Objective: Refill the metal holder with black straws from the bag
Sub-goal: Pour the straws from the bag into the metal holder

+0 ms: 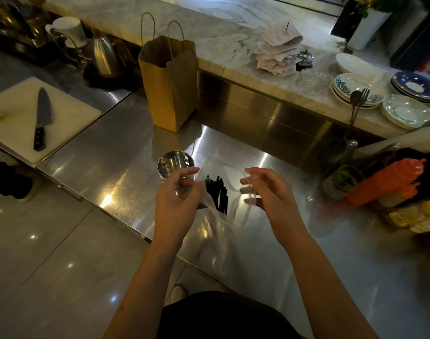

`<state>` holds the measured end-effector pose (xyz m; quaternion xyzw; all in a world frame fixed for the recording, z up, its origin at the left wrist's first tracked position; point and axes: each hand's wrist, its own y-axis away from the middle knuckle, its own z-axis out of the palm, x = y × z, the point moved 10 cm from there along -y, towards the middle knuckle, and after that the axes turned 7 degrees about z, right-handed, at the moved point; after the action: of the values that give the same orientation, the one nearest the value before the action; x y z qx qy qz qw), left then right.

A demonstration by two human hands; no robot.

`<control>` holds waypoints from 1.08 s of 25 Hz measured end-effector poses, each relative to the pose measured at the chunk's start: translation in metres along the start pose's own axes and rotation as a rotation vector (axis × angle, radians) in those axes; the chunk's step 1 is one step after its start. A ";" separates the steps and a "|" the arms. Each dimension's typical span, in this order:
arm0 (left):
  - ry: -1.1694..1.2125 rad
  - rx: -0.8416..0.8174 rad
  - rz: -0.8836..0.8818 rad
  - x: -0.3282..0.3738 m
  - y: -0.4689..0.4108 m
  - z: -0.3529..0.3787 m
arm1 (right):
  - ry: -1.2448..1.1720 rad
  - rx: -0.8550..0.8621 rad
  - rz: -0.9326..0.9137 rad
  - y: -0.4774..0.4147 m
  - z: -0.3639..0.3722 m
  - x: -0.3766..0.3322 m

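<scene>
Pinching the clear bag (216,231) of black straws (217,192) apart, left hand (176,201) and right hand (265,192) each keep a closed grip beside the metal holder (176,165).

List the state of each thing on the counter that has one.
Metal holder: upright, empty as far as shows.
Clear bag: mouth pulled open by both hands.
Black straws: inside the bag, bunched.
Left hand: pinching the bag's edge.
Right hand: pinching the other edge.
Paper bag: upright, open.
Knife: flat on the cutting board.
</scene>
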<state>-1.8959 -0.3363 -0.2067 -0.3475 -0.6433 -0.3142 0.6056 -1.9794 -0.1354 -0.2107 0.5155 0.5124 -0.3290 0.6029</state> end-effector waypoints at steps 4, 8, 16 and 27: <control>0.145 0.084 -0.067 0.003 -0.005 -0.007 | -0.098 -0.109 0.069 0.002 0.003 0.024; 0.282 0.124 -0.114 0.002 -0.010 -0.008 | 0.047 -0.411 0.184 0.017 0.020 0.058; 0.514 0.202 -0.237 -0.018 -0.011 -0.008 | 0.266 -0.047 -0.013 0.003 0.012 0.062; 0.514 0.011 -0.488 -0.103 0.006 -0.001 | 0.391 -0.162 -0.176 0.007 0.013 -0.035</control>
<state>-1.8877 -0.3411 -0.3093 -0.0899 -0.5358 -0.5231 0.6567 -1.9782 -0.1504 -0.1756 0.4726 0.6873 -0.2318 0.5006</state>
